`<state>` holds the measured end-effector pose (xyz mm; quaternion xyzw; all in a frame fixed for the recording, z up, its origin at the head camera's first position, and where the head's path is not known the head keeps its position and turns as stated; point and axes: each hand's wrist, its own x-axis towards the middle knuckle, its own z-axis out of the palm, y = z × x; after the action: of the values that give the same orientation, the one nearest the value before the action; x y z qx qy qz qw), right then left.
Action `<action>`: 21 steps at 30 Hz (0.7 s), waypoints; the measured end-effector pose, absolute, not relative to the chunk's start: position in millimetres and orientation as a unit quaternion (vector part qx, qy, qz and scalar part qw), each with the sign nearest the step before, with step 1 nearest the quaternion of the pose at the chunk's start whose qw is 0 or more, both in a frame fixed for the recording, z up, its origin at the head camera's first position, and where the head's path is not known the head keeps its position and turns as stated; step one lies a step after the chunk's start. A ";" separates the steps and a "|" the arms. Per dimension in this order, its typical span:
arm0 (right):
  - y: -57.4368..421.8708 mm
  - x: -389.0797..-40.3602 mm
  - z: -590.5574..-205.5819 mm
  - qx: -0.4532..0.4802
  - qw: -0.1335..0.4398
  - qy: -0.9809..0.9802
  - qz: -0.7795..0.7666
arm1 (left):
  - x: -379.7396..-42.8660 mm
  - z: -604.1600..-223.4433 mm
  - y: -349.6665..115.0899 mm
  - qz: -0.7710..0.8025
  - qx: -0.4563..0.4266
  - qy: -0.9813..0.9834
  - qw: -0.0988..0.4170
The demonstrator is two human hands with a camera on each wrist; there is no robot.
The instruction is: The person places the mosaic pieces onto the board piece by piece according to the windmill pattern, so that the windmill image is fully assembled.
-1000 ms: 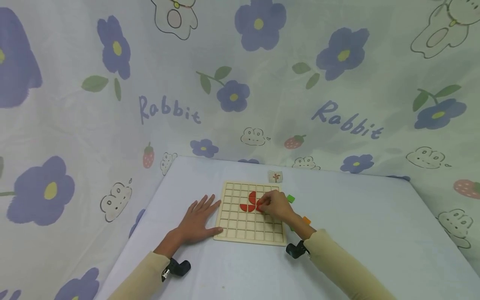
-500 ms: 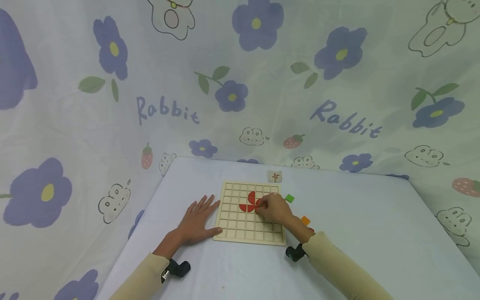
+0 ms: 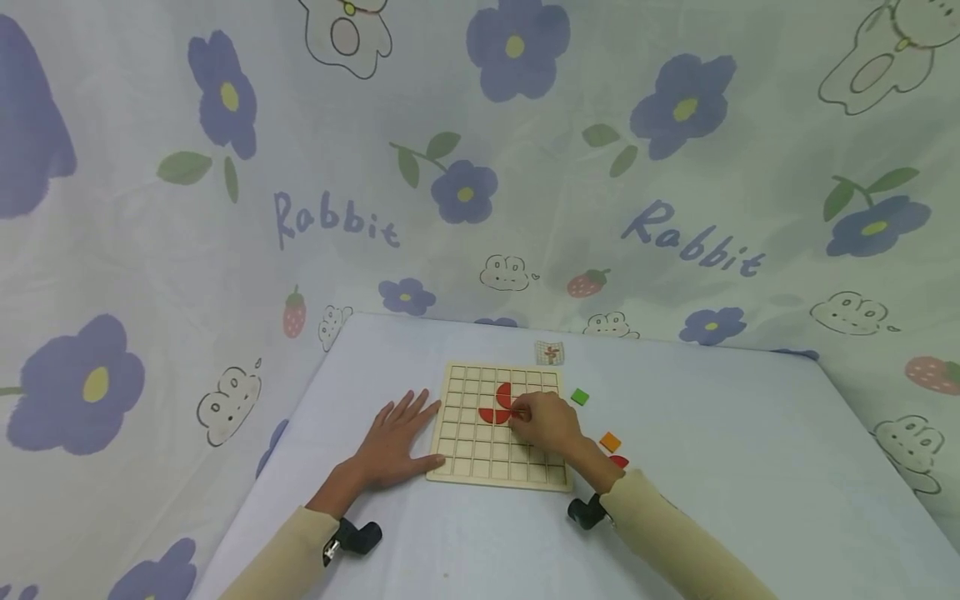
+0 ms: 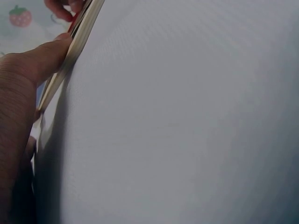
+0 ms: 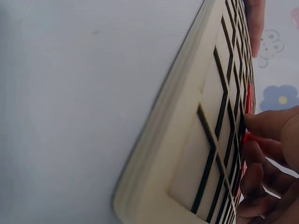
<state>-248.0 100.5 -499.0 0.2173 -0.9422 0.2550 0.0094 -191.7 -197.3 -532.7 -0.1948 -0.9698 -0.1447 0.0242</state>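
A square wooden grid board lies on the white table. My left hand rests spread at its left side, with the thumb on the board's edge in the left wrist view. Two rounded red tiles, an upper one and a lower-left one, sit in cells near the middle. Just right of them, my right hand pinches another red tile between thumb and index finger, down at the grid. Most of that tile is hidden by the fingers.
Right of the board lie a green square tile, an orange square tile and a red tile close by my right forearm. A small pattern card lies behind the board's far right corner. Patterned cloth hangs behind the table.
My right hand has shifted slightly left and toward me over the same cell, still pinching the red tile. A red tile by the forearm has come into view. The left hand stays put.
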 end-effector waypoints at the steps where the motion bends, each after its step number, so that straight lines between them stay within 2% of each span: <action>1: 100.9 -247.6 -499.8 0.221 0.012 -0.941 0.257 | -191.6 -532.5 -197.2 -0.146 -0.196 -0.969 0.025; 7: 104.9 -247.3 -502.3 0.256 0.007 -0.919 0.300 | -191.1 -531.6 -198.3 -0.141 -0.192 -0.971 0.026; 11: 115.2 -246.2 -498.5 0.241 -0.012 -0.915 0.323 | -190.7 -529.9 -197.8 -0.143 -0.193 -0.970 0.025; 21: 182.2 -241.2 -487.6 0.209 -0.006 -0.930 0.301 | -190.6 -529.2 -196.1 -0.144 -0.196 -0.970 0.023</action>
<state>-241.2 182.2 -487.6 0.2092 -0.9305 0.3006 -0.0056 -190.6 -196.1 -529.2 -0.1961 -0.9697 -0.1435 0.0230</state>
